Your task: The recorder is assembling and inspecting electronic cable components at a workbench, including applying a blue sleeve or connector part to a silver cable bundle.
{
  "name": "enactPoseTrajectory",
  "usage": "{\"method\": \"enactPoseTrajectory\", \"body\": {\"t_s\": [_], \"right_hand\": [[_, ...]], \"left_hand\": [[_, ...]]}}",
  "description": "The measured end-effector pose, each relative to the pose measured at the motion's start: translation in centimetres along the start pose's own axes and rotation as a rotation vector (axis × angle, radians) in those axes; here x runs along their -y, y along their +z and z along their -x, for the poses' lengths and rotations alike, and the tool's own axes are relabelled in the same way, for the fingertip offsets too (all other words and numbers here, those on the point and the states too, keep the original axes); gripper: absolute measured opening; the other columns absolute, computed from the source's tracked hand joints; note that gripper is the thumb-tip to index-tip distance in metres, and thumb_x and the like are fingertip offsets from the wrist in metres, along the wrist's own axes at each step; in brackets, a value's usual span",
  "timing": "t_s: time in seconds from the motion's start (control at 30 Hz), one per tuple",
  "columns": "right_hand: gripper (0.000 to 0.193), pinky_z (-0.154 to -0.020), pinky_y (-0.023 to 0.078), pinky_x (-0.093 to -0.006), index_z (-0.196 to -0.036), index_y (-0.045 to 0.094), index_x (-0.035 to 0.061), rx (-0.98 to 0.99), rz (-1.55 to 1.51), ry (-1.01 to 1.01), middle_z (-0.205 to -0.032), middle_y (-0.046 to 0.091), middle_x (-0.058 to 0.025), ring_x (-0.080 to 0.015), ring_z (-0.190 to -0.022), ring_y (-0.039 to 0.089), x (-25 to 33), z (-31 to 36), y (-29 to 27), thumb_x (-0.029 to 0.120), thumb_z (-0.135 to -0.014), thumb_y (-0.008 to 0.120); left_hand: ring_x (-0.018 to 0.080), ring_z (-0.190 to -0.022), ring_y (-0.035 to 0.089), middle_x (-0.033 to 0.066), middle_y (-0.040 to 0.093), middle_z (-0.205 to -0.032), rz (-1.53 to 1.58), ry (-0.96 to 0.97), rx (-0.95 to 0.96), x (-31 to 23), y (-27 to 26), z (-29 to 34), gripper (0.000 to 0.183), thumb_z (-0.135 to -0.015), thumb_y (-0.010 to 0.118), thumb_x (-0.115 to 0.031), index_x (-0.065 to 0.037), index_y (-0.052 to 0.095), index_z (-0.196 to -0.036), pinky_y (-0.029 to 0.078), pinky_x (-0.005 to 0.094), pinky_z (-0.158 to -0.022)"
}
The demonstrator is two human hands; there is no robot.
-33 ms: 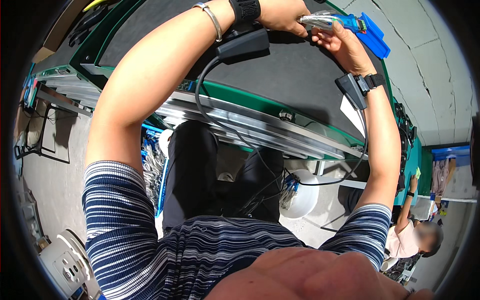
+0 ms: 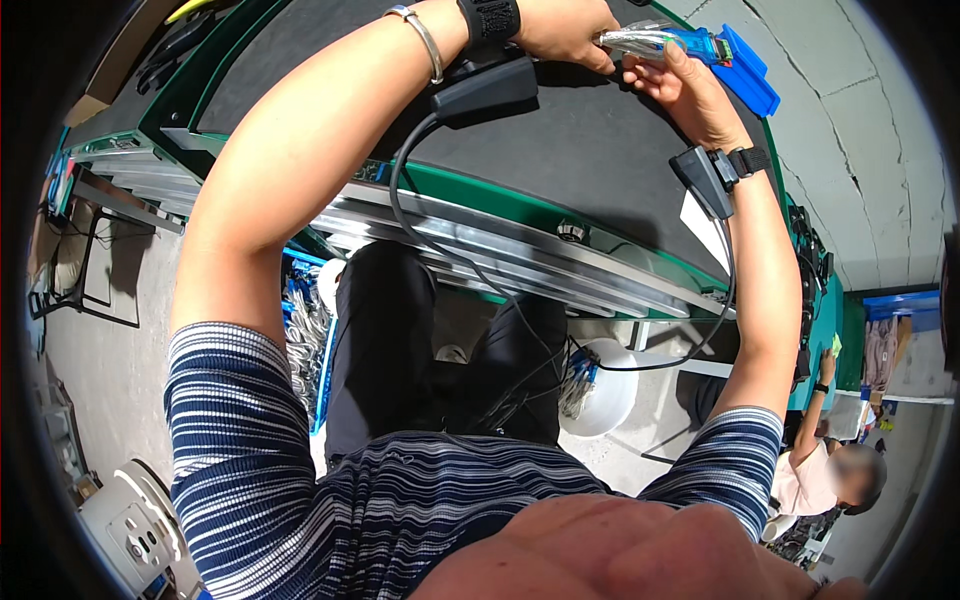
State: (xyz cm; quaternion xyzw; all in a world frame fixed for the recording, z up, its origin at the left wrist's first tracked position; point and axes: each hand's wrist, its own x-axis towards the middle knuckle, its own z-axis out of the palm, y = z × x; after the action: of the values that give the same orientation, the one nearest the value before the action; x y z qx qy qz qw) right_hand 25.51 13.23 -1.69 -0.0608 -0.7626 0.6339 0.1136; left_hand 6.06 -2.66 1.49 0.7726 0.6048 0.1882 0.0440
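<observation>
At the far side of the dark work surface, my right hand (image 2: pixel 692 98) pinches a bundle of silvery clear-jacketed cables with blue connectors (image 2: pixel 702 44), thumb lying across it. My left hand (image 2: pixel 568 36) is closed at the cable end of the same bundle; its fingertips are partly hidden. Just beyond the connectors sits a blue plastic bin (image 2: pixel 752 72) at the edge of the surface. Black straps with dark modules circle both my wrists, and black wires run from them down to my lap.
The dark belt-like work surface (image 2: pixel 520 160) has a green frame and metal rails on my side. A blue-edged container of similar cables (image 2: pixel 308 340) stands beside my left leg, a white bucket (image 2: pixel 606 395) by my right. Another person (image 2: pixel 805 480) works at the far right.
</observation>
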Motion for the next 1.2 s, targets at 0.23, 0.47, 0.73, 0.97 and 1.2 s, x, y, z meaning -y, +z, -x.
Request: {"method": "enactPoseTrajectory", "body": {"t_s": [0.23,0.47,0.73,0.97,1.2], "right_hand": [[0.061,-0.094,0.047,-0.0283,-0.122,0.06,0.0016,-0.02,-0.001,-0.001,-0.11,0.066,-0.0081,-0.0158,-0.1,0.062,0.17,0.07,0.43,0.055,-0.092,0.061],[0.064,-0.094,0.047,-0.0277,-0.123,0.06,0.0016,-0.028,0.014,0.022,-0.111,0.066,-0.0079,-0.0153,-0.099,0.063,0.23,0.09,0.47,0.057,-0.091,0.061],[0.064,-0.093,0.047,-0.0273,-0.122,0.06,0.0021,-0.036,0.037,0.025,-0.11,0.066,-0.0077,-0.015,-0.099,0.063,0.18,0.1,0.47,0.057,-0.09,0.062],[0.062,-0.091,0.047,-0.0262,-0.122,0.061,0.0027,-0.023,0.042,0.023,-0.11,0.066,-0.0071,-0.0141,-0.098,0.062,0.2,0.05,0.49,0.057,-0.09,0.062],[0.06,-0.09,0.047,-0.0258,-0.121,0.06,0.0025,-0.035,0.036,0.012,-0.109,0.066,-0.0066,-0.0138,-0.097,0.062,0.16,0.12,0.54,0.054,-0.091,0.063]], "left_hand": [[0.0375,-0.089,0.068,0.0209,0.07,-0.095,0.086,-0.018,0.033,0.0,0.01,0.1,0.031,-0.088,0.065,-0.034,-0.009,0.07,-0.106,0.053,0.0445,-0.08],[0.0373,-0.092,0.068,0.0206,0.07,-0.098,0.074,-0.036,0.046,0.15,0.13,-0.1,0.033,-0.089,0.065,-0.035,-0.01,0.069,-0.109,0.052,0.0441,-0.082],[0.038,-0.093,0.067,0.0216,0.07,-0.098,0.074,-0.106,0.071,0.11,0.14,0.01,0.033,-0.089,0.064,-0.034,-0.009,0.068,-0.111,0.052,0.0446,-0.084],[0.0371,-0.094,0.068,0.0206,0.07,-0.1,0.089,-0.076,0.102,-0.06,-0.14,0.14,0.033,-0.09,0.064,-0.034,-0.011,0.068,-0.112,0.052,0.044,-0.085],[0.0364,-0.095,0.068,0.0196,0.071,-0.101,0.111,-0.078,0.1,-0.21,-0.22,0.27,0.034,-0.089,0.065,-0.035,-0.012,0.069,-0.113,0.052,0.0432,-0.085]]}}
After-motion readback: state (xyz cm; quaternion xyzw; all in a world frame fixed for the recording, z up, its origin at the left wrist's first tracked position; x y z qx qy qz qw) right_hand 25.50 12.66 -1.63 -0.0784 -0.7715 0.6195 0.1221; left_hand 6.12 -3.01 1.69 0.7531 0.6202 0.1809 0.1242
